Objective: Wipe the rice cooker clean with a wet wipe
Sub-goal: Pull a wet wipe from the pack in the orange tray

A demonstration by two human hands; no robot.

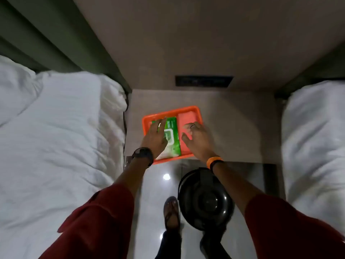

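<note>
1. While a person leans over the narrow gap between them, two beds fill the sides of the view: the left bed (48,128) with rumpled white bedding, the right bed (315,139) showing a white pillow edge.

2. Between the beds stands a grey counter (239,128), set against a wall panel with a dark switch plate (204,81).

3. Below the counter's front edge, on the glossy floor (155,186), sits the black rice cooker (203,200), lid closed, seen from above (a sandalled foot (171,212) is just beside it).

4. An orange tray (188,110) rests on the counter near its left front corner.

5. Inside the tray's left half lies a green wet wipe pack (172,139), with a white label flap on top.

6. The left hand (155,136), a dark watch (142,156) at the wrist, lies flat on the pack with fingers spread, pressing rather than gripping.

7. The right hand (197,139), an orange band (214,161) at the wrist, hovers open over the tray's bare right half, fingers loosely curled and holding nothing.
</note>
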